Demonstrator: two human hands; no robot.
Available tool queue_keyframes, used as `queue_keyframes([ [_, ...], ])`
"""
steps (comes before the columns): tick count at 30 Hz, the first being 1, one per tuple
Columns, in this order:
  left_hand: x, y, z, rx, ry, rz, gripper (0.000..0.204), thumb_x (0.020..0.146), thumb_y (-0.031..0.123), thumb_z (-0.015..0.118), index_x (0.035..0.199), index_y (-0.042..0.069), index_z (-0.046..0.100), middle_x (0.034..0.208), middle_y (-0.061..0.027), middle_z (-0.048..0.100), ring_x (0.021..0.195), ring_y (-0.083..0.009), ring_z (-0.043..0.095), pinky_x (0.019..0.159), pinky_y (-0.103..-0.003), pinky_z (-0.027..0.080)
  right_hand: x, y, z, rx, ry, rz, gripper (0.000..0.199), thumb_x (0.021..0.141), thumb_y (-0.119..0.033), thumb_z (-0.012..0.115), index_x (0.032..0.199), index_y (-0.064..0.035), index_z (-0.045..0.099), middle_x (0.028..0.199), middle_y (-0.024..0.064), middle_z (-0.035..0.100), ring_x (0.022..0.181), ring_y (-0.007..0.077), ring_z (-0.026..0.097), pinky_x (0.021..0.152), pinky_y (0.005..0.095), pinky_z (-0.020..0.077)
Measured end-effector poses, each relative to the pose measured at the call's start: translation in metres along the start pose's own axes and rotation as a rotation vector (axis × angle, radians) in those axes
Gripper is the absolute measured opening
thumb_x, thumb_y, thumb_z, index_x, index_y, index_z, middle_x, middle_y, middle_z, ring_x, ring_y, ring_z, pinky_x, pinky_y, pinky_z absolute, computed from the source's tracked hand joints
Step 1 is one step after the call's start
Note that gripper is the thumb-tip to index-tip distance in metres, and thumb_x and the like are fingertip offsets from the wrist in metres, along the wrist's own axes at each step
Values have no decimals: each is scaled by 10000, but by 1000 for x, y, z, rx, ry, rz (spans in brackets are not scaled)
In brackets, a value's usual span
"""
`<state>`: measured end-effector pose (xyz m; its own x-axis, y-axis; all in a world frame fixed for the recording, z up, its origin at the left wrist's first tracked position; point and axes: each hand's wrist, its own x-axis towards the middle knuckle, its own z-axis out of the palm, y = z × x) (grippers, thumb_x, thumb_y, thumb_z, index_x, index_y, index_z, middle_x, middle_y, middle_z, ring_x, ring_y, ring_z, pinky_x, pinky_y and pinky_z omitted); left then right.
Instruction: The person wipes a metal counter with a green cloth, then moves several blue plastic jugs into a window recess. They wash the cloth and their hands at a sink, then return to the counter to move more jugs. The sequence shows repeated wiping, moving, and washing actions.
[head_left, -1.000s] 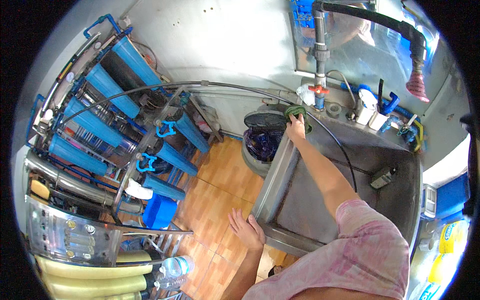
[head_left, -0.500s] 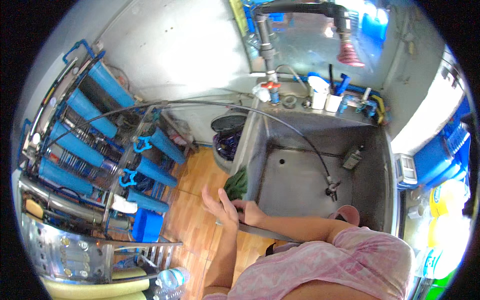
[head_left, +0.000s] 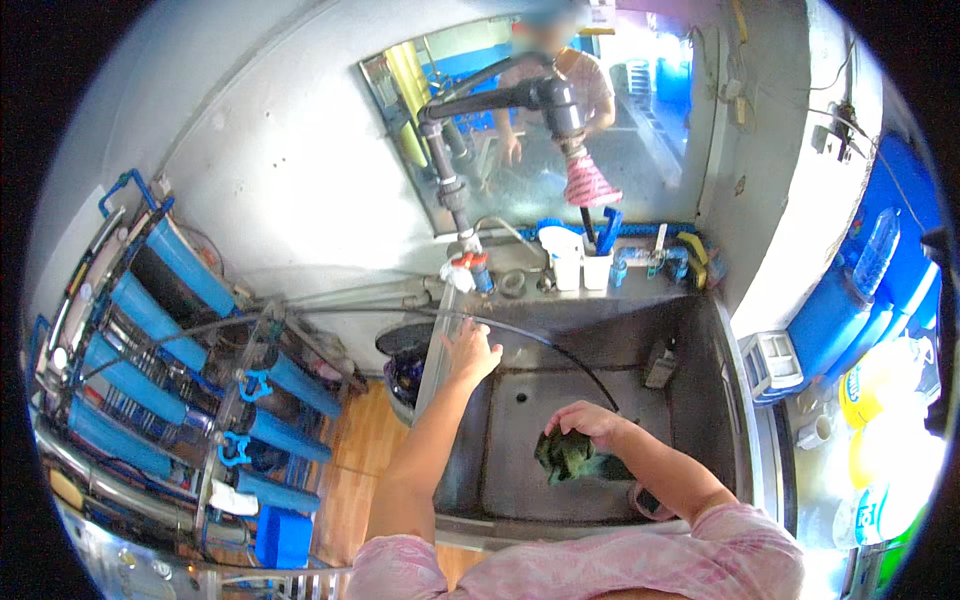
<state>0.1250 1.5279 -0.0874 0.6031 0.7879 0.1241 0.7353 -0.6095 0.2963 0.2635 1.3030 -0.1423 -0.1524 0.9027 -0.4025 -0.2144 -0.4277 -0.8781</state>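
My right hand (head_left: 590, 423) presses a dark green scouring pad (head_left: 565, 455) against the floor of a steel sink (head_left: 520, 470). My left hand (head_left: 470, 352) rests with its fingers over the sink's left rim, near the back corner. A thin black hose (head_left: 560, 350) arcs over the sink between my two hands. A drain hole (head_left: 519, 397) shows in the sink floor, left of the pad.
A grey pipe with a pink spray head (head_left: 588, 180) hangs above the sink's back. White cups with brushes (head_left: 580, 265) stand on the back ledge. Blue filter cylinders (head_left: 150, 330) fill a rack at left. Blue water jugs (head_left: 850, 300) stand at right. A person stands behind the window (head_left: 560, 110).
My right hand has carried the green pad from the sink's left rim down into the basin. My left hand has moved up to the rim's far end. The view has tilted toward the sink.
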Motion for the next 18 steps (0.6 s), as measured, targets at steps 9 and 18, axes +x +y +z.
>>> queue_keyframes([
  [9, 137, -21, 9, 265, 10, -23, 509, 723, 228, 710, 1222, 266, 619, 1531, -193, 74, 1400, -433, 132, 1058, -524, 321, -6, -70, -39, -174, 408, -290, 682, 626, 105, 651, 1266, -97, 529, 1162, 169, 470, 961, 227, 503, 787, 316, 457],
  [18, 191, -52, 45, -87, 255, 118, 380, 815, 315, 596, 1142, 137, 672, 1253, -265, 496, 1212, -430, 422, 1015, -482, 359, 14, -117, -42, -101, 648, -490, 201, 811, -29, 662, 1006, 14, 642, 848, 57, 648, 749, 125, 585, 698, 266, 480],
])
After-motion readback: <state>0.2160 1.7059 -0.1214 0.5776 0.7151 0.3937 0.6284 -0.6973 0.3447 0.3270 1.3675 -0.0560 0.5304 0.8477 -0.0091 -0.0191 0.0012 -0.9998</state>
